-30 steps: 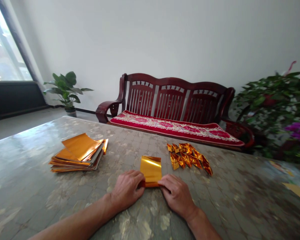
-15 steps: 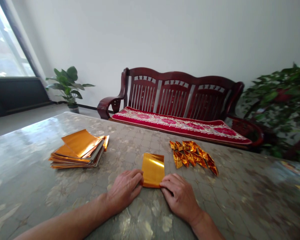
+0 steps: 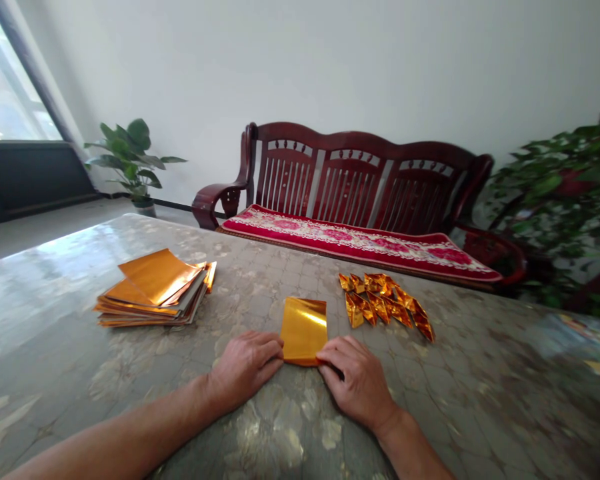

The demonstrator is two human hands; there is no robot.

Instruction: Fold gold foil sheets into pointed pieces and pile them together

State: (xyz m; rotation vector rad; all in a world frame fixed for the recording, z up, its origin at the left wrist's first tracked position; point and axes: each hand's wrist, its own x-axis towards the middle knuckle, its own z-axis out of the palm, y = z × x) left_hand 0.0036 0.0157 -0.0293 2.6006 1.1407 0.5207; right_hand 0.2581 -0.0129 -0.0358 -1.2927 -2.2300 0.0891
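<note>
A sheet of shiny gold foil paper (image 3: 304,333) lies on the table between my hands, its near edge turned up in a narrow fold. My left hand (image 3: 247,367) pinches the sheet's near left corner with closed fingers. At the near right corner, my right hand (image 3: 355,377) grips the same edge between thumb and fingers. Several folded gold foil pieces (image 3: 380,303) lie in rows beyond my right hand. To the left is a stack of gold foil sheets (image 3: 155,287), its top sheets askew. My fingertips are partly hidden.
The table (image 3: 145,387) has a patterned, glossy cover. A clear plastic bag (image 3: 575,337) lies at its right side. Behind the table stands a dark red wooden bench (image 3: 350,173) with a red floral runner (image 3: 340,235). Potted plants (image 3: 135,157) flank the bench.
The whole view has shifted slightly, so things sit a little higher in the picture. Both hands stay on the near corners of the foil sheet, with little visible movement.
</note>
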